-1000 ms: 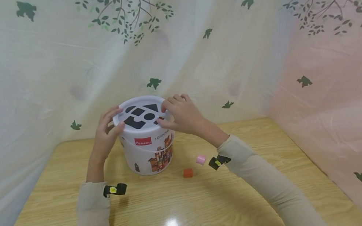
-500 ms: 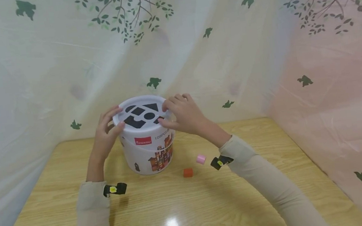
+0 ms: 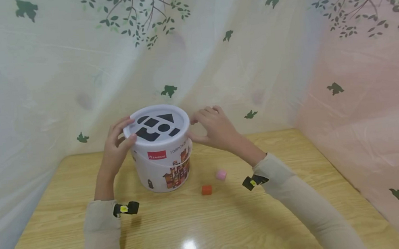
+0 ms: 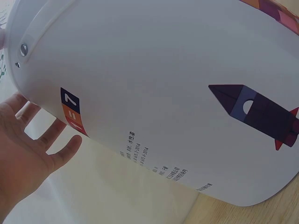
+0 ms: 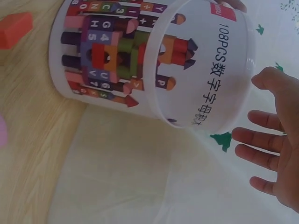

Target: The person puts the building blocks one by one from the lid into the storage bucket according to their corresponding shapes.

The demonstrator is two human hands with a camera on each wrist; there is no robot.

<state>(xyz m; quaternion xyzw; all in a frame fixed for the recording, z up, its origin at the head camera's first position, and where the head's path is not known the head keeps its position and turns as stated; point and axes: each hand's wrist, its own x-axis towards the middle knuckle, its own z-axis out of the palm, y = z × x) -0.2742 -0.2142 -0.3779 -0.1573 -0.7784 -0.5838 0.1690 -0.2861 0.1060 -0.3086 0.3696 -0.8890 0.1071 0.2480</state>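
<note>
A white round toy-block bucket with printed block pictures stands upright on the table. Its white lid has several black shape markings and sits on top. My left hand holds the lid's left rim, thumb at the front and fingers farther back; in the left wrist view, the fingers of that hand curve against the bucket. Just off the lid's right side is my right hand, fingers loosely bent and holding nothing. In the right wrist view a small gap separates that hand from the bucket.
A small orange-red block and a pink cylinder block lie on the wooden table, right of the bucket's base. A pale curtain with leaf and bird prints hangs behind the table. The bucket's white handle hangs down its side.
My right hand has lifted off the lid and moved right, leaving a black shape near the right rim uncovered. My left hand and the bucket stay in place.
</note>
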